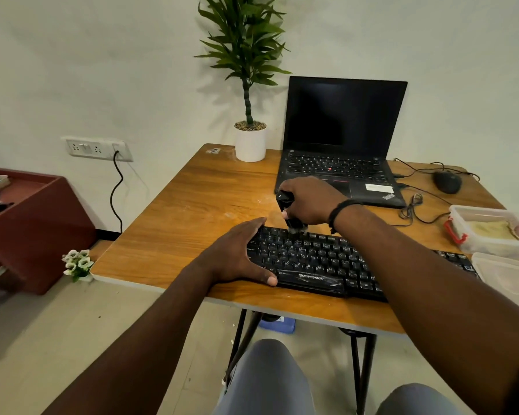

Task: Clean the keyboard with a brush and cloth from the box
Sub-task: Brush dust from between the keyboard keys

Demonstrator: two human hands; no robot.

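1. Nearest: two knees (270, 381) in grey trousers, below the near table (192, 211) edge.
2. Left hand (237, 256) lying flat at the left end of the keyboard (318, 259); fingers straight and close together along the far-left corner, thumb stretched along the near edge. Bracing, not gripping.
3. Keyboard: black, full-size, lying slightly askew near the table's near edge, pale lettering on the keys, a glossy branded strip on the space bar. Right end partly hidden behind the right forearm. No dust visible on the keys at this sharpness.
4. Right hand (307, 202) just beyond the keyboard's far edge, fingers curled round a black brush (289, 212), bristles down on the top row of keys, left of centre.
5. Judged progress: brushing stage under way, at the far row; remaining rows probably still to brush, cloth wipe not yet begun.
6. Right side: a clear plastic box (489, 232) with a red clasp, holding a yellowish cloth (492, 230); the loose lid (510, 277) nearer.
7. Farther: open laptop (342, 145), mouse (447, 181), potted plant (250, 85) against the wall.
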